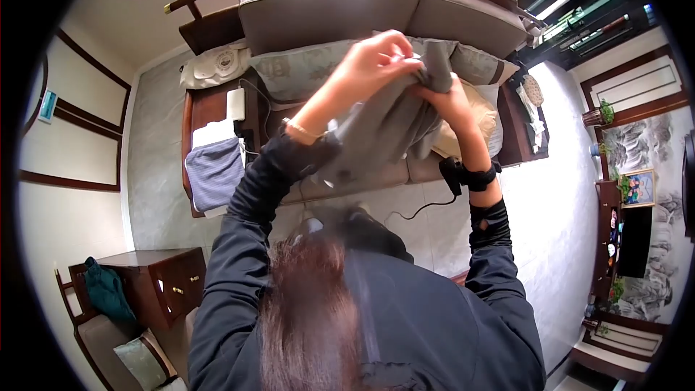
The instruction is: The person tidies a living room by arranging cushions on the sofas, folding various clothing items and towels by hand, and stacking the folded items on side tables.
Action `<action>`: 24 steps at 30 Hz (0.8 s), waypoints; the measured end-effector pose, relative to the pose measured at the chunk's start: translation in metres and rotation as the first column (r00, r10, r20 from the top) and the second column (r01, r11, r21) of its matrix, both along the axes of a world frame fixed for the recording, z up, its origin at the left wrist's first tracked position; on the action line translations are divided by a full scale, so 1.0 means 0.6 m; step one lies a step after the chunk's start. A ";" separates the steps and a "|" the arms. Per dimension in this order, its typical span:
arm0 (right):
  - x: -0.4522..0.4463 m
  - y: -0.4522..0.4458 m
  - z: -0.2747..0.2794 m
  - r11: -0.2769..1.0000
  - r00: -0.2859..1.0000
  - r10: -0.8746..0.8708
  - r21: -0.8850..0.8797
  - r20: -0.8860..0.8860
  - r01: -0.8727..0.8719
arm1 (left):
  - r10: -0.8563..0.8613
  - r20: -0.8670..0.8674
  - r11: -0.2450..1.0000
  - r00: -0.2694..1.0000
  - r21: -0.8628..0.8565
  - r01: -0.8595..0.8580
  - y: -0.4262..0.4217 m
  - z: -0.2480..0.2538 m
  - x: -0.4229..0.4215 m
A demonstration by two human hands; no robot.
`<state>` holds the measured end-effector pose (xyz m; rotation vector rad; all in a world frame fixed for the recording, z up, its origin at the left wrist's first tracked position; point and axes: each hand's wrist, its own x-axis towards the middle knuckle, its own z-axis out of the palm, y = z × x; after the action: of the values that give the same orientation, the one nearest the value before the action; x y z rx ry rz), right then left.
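Observation:
A grey garment point(384, 127) hangs from both hands in front of the sofa, its upper edge bunched between them. My left hand point(373, 65) pinches the cloth near its top, fingers curled. On the right, my right hand point(445, 98) has its fingers wrapped round a fold of the same garment. The lower part of the cloth hangs over the sofa seat and looks blurred. A strap with a black device and cable point(455, 174) is on the right wrist.
Behind stands a sofa point(326, 3) with patterned cushions and a yellowish pillow point(474, 119). A side table point(190, 112) at the left bears a blue-grey cloth point(217, 170) and a white box point(236, 104). Another dark side table point(512, 127) is at the right.

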<state>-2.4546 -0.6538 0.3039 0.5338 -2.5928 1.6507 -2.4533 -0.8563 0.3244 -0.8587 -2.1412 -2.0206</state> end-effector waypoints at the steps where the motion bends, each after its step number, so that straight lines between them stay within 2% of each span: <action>1: -0.002 0.006 0.000 0.999 0.998 -0.035 -0.020 0.043 0.036 | 0.139 0.031 0.990 0.990 -0.005 -0.139 -0.022 -0.006 0.012; 2: 0.000 0.007 -0.003 0.999 0.999 -0.029 -0.021 0.045 0.030 | 0.279 -0.050 0.960 0.959 -0.005 -0.280 -0.048 -0.015 0.027; 3: 0.005 0.009 -0.007 0.978 0.991 -0.093 -0.179 0.096 0.109 | 0.350 0.002 0.933 0.937 0.092 -0.348 -0.074 -0.042 0.043; 4: 0.008 0.010 -0.009 0.925 0.977 -0.148 -0.328 0.154 0.192 | 0.460 0.061 0.888 0.886 -0.049 -0.458 -0.099 -0.078 0.058; 5: 0.012 0.010 -0.010 0.912 0.971 -0.125 -0.363 0.202 0.193 | 0.452 0.167 0.886 0.876 -0.194 -0.420 -0.117 -0.157 0.059; 6: 0.012 0.007 -0.013 0.912 0.971 -0.125 -0.363 0.204 0.193 | 0.173 0.599 0.981 0.782 -0.034 -0.191 -0.116 -0.165 0.101; 7: 0.012 0.001 -0.016 0.878 0.963 -0.101 -0.434 0.248 0.203 | 0.040 0.704 0.999 0.709 -0.022 -0.035 -0.107 -0.180 0.131; 8: 0.015 -0.005 -0.022 0.839 0.953 -0.073 -0.499 0.293 0.218 | 0.032 0.733 0.999 0.679 -0.032 -0.012 -0.075 -0.203 0.154; 10: 0.018 -0.026 -0.029 0.815 0.948 -0.051 -0.535 0.315 0.221 | 0.034 0.629 0.994 0.777 -0.101 0.039 -0.030 -0.228 0.163; 11: 0.025 -0.042 -0.021 0.760 0.935 -0.049 -0.594 0.352 0.264 | 0.032 0.592 0.991 0.806 -0.123 0.051 -0.014 -0.231 0.163; 13: 0.035 -0.067 -0.010 0.655 0.924 -0.027 -0.691 0.382 0.305 | -0.006 0.555 0.998 0.832 -0.052 0.042 -0.010 -0.219 0.143; 14: 0.036 -0.065 -0.014 0.660 0.923 -0.021 -0.688 0.384 0.301 | -0.017 0.541 0.999 0.841 -0.027 0.037 -0.014 -0.217 0.134; 15: 0.033 -0.058 -0.020 0.736 0.948 -0.102 -0.619 0.300 0.275 | -0.034 0.673 0.977 0.739 0.179 -0.119 -0.036 -0.223 0.127; 16: 0.030 -0.051 -0.022 0.800 0.964 -0.173 -0.543 0.201 0.256 | -0.091 0.775 0.892 0.626 0.343 -0.295 -0.066 -0.229 0.116; 17: 0.040 -0.045 0.002 0.920 0.947 -0.322 -0.243 -0.019 0.308 | 0.068 0.490 0.954 0.869 0.224 -0.201 -0.118 -0.270 0.086; 18: 0.030 -0.022 -0.005 0.948 0.907 -0.315 -0.045 -0.280 0.316 | 0.091 0.403 0.944 0.911 0.256 -0.207 -0.150 -0.266 0.080; 19: 0.024 -0.006 -0.011 0.944 0.906 -0.318 -0.003 -0.281 0.330 | 0.116 0.312 0.934 0.943 0.288 -0.211 -0.183 -0.262 0.075; 20: 0.022 0.001 -0.017 0.939 0.905 -0.318 0.039 -0.282 0.343 | 0.009 0.366 0.883 0.931 0.433 -0.179 -0.209 -0.229 0.076; 21: 0.025 -0.002 -0.021 0.940 0.907 -0.317 0.034 -0.276 0.339 | -0.182 0.446 0.793 0.876 0.594 -0.138 -0.225 -0.186 0.085; 23: 0.034 -0.004 -0.027 0.931 0.908 -0.286 0.134 -0.307 0.339 | -0.409 0.414 0.678 0.813 0.735 -0.033 -0.231 -0.109 0.100; 24: 0.035 0.002 -0.027 0.930 0.908 -0.290 0.134 -0.303 0.341 | -0.496 0.327 0.638 0.804 0.765 0.082 -0.222 -0.076 0.110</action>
<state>-2.4338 -0.6528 0.2876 0.2991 -2.4717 1.1534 -2.3876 -0.9893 0.2789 -0.5931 -1.0800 -3.2202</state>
